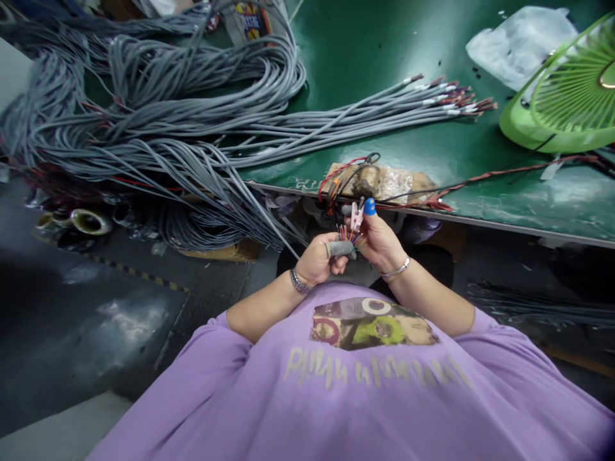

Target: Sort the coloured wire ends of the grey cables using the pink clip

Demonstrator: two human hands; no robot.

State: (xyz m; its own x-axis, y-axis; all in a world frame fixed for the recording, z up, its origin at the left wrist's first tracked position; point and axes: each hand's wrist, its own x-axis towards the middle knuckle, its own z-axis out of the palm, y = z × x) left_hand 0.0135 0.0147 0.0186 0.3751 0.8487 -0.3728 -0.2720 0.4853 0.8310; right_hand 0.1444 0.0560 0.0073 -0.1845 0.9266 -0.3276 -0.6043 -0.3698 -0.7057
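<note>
Near the front edge of the green table, my left hand (317,259) is closed on a grey cable (296,251), a grey covering showing on its thumb. Thin coloured wires (344,233) fan out from the cable end between my two hands. My right hand (381,242) is beside them, fingers curled and pressed at the wires, with blue wrapping on the thumb. A pale pink connector or clip (356,216) stands against that thumb. What exactly the right fingers pinch is too small to tell. Behind the hands, a taped brown block (384,184) lies at the table edge with red and black leads.
Large grey cable bundles (192,83) cover the left of the green table (355,45), their stripped ends (456,101) pointing right. A green fan (571,89) and a plastic bag (521,45) are at the right. More coiled cable (202,227) hangs below the edge, by tape rolls (90,221).
</note>
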